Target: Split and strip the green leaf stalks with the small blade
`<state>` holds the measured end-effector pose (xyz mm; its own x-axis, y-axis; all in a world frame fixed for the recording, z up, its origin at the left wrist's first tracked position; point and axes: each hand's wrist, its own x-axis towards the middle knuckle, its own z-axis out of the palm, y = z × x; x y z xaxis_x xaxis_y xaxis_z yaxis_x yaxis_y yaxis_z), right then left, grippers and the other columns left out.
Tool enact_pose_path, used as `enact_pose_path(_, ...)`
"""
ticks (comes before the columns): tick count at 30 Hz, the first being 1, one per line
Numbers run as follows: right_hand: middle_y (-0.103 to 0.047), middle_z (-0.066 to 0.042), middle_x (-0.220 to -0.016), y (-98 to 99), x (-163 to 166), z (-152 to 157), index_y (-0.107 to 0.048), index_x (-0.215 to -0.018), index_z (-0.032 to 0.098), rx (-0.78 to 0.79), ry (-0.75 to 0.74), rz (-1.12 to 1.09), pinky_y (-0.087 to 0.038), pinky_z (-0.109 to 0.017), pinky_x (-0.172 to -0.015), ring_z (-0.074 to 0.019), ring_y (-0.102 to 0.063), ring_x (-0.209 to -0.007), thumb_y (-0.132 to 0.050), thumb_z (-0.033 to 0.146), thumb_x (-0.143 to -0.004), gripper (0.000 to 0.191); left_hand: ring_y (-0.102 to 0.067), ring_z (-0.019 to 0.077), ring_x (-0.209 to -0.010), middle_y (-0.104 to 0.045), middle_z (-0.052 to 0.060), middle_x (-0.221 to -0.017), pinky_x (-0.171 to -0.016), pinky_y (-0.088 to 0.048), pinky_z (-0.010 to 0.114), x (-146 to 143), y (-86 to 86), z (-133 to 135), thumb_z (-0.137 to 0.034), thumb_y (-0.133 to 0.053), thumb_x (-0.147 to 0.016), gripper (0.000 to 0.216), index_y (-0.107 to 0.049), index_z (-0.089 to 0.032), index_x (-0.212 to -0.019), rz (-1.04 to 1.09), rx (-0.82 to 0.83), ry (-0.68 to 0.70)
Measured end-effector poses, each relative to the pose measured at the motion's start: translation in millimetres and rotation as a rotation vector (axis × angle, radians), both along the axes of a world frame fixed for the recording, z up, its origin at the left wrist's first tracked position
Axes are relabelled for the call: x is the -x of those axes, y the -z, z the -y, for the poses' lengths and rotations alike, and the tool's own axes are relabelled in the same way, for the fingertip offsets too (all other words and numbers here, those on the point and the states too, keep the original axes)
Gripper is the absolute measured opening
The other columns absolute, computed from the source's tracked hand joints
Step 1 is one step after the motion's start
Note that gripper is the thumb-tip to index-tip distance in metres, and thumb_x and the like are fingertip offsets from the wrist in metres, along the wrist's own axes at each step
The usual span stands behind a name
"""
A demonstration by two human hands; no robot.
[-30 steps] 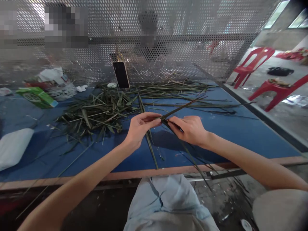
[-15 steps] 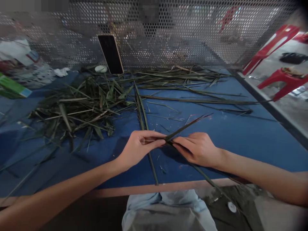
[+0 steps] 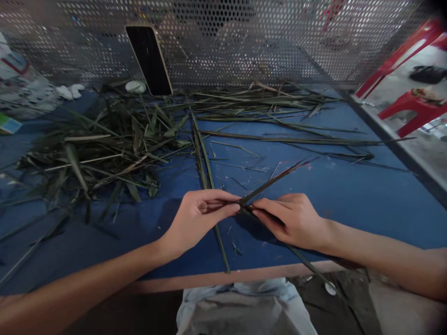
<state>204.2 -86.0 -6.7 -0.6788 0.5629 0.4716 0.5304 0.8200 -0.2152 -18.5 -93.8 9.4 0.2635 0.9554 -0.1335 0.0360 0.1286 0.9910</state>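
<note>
Between my two hands, over the front of the blue table (image 3: 167,253), is a long green leaf strip (image 3: 270,185). Its reddish tip points up and to the right, while another length runs under my right hand and past the table's front edge. My left hand (image 3: 200,214) pinches the strip between thumb and fingers. Close beside it, my right hand (image 3: 291,217) is closed on the same strip, fingertips nearly touching the left ones. Something small and yellowish shows at the right fingertips, too small to name. Beneath my left hand lie long leaf strips (image 3: 206,160) pointing away from me.
A heap of cut leaves (image 3: 101,149) covers the left side. Long leaf strips (image 3: 258,104) lie along the back. A phone (image 3: 150,60) leans against the perforated metal screen (image 3: 223,51). A red plastic stool (image 3: 415,109) stands beyond the table's right edge.
The view has shifted slightly, so the phone and leaf heap sit higher and further left. Both hands keep their hold on the strip at almost the same spot.
</note>
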Motion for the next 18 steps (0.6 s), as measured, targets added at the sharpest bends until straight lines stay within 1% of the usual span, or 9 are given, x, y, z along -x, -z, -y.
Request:
enact_pose_path(5,-0.066,0.002,-0.062,0.7,2.0,1.5,-0.062,-0.096,0.016,-0.006,0.018,-0.005,-0.032,-0.024,-0.05,-0.0076,-0.053,-0.045,-0.049,0.023,-0.095,0.015,-0.072,0.0201,-0.08,-0.076,0.005,-0.084,-0.079,-0.06,0.03,0.0,0.7,-0.4,-0.026,-0.076,-0.071,0.018,-0.075,-0.017,-0.087,0.009,0.016,-0.023)
enact_pose_path(11,-0.068,0.001,-0.064,1.7,3.9,1.9,-0.063,-0.096,0.015,-0.057,0.028,0.024,-0.032,-0.024,-0.049,-0.0073,-0.052,-0.044,-0.047,0.024,-0.097,0.018,-0.072,0.0205,-0.077,-0.075,0.005,-0.081,-0.078,-0.059,0.032,-0.7,0.8,-2.0,-0.028,-0.078,-0.07,0.019,-0.075,-0.017,-0.084,0.024,0.063,-0.03)
enact_pose_path(18,-0.071,0.001,-0.067,2.7,4.7,0.9,-0.062,-0.099,0.015,-0.039,0.031,0.018,-0.033,-0.024,-0.048,-0.0078,-0.055,-0.045,-0.045,0.023,-0.097,0.019,-0.071,0.0213,-0.077,-0.075,0.006,-0.078,-0.077,-0.059,0.034,-1.6,1.1,-2.6,-0.03,-0.079,-0.068,0.019,-0.075,-0.017,-0.083,0.046,0.116,-0.062)
